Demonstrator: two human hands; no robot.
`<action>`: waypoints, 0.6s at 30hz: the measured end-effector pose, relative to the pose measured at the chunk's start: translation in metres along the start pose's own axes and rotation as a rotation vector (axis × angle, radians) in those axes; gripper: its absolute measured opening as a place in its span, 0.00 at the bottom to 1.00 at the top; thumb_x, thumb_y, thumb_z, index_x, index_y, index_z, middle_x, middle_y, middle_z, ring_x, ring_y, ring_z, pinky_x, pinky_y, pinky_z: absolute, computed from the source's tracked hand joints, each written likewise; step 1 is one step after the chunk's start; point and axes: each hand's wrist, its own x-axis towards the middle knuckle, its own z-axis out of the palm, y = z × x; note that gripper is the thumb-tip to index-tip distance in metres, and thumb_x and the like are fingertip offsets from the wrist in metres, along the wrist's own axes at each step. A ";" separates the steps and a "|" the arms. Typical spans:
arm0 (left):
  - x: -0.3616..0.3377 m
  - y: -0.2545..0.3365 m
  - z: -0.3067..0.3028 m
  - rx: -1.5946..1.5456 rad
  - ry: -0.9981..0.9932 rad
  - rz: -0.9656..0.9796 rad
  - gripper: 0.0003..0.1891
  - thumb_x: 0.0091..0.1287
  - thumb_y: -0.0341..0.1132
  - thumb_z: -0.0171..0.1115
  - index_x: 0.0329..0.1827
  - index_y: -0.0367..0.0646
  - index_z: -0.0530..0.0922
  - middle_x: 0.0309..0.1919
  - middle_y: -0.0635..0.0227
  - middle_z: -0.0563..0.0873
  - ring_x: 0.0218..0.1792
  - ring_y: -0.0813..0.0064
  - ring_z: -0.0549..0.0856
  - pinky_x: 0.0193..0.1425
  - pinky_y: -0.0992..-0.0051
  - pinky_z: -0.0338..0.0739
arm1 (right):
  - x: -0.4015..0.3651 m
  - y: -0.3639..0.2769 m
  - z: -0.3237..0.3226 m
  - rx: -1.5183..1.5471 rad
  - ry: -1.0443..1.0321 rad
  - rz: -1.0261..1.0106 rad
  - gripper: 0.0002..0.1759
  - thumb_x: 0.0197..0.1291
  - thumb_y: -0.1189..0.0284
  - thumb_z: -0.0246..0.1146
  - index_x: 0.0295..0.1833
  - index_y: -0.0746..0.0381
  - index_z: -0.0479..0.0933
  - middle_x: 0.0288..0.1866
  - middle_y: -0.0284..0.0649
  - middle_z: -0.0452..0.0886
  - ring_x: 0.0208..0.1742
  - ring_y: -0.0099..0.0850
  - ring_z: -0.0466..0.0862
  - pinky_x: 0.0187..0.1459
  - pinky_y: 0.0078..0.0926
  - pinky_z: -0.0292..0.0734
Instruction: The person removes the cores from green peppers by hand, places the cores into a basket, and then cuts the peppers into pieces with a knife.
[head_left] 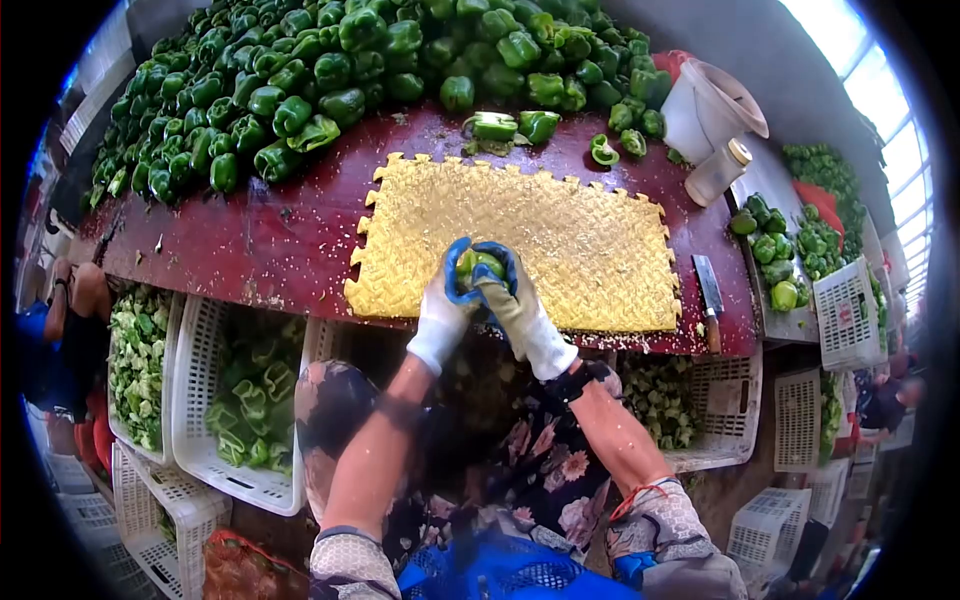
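Between my two gloved hands is a green bell pepper (474, 262), held just above the front edge of a yellow foam mat (520, 225). My left hand (447, 305), in a white glove with blue fingers, wraps around the pepper's left side. My right hand (512, 305), gloved the same way, closes on it from the right, its fingers partly covering the pepper. A knife (708, 295) with a wooden handle lies on the dark red table (230, 245), to the right of the mat.
A large heap of green peppers (340, 70) covers the back of the table. Cut peppers (492, 126) lie behind the mat. A white bucket (700, 110) and a jar (718, 172) stand at back right. White crates (235, 480) with pepper pieces sit below the front edge.
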 end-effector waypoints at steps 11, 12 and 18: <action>0.014 -0.044 0.008 -0.457 -0.110 -0.093 0.43 0.66 0.27 0.64 0.81 0.53 0.49 0.55 0.66 0.81 0.49 0.74 0.83 0.54 0.74 0.81 | 0.012 -0.010 -0.006 -0.419 -0.131 -0.180 0.30 0.56 0.60 0.70 0.59 0.63 0.70 0.49 0.50 0.80 0.48 0.47 0.82 0.48 0.38 0.79; 0.016 -0.048 0.009 -0.742 -0.161 -0.175 0.42 0.70 0.26 0.60 0.82 0.54 0.46 0.55 0.66 0.81 0.48 0.73 0.83 0.53 0.73 0.81 | 0.010 -0.008 -0.006 -0.419 -0.128 -0.182 0.30 0.56 0.60 0.70 0.59 0.63 0.70 0.49 0.50 0.80 0.48 0.47 0.82 0.48 0.38 0.79; 0.011 -0.027 0.010 -0.923 -0.028 -0.189 0.34 0.68 0.21 0.58 0.77 0.47 0.59 0.55 0.67 0.81 0.54 0.73 0.81 0.62 0.73 0.77 | 0.005 -0.019 0.005 -0.359 -0.050 -0.177 0.26 0.58 0.64 0.69 0.59 0.63 0.71 0.46 0.51 0.80 0.44 0.44 0.83 0.47 0.36 0.79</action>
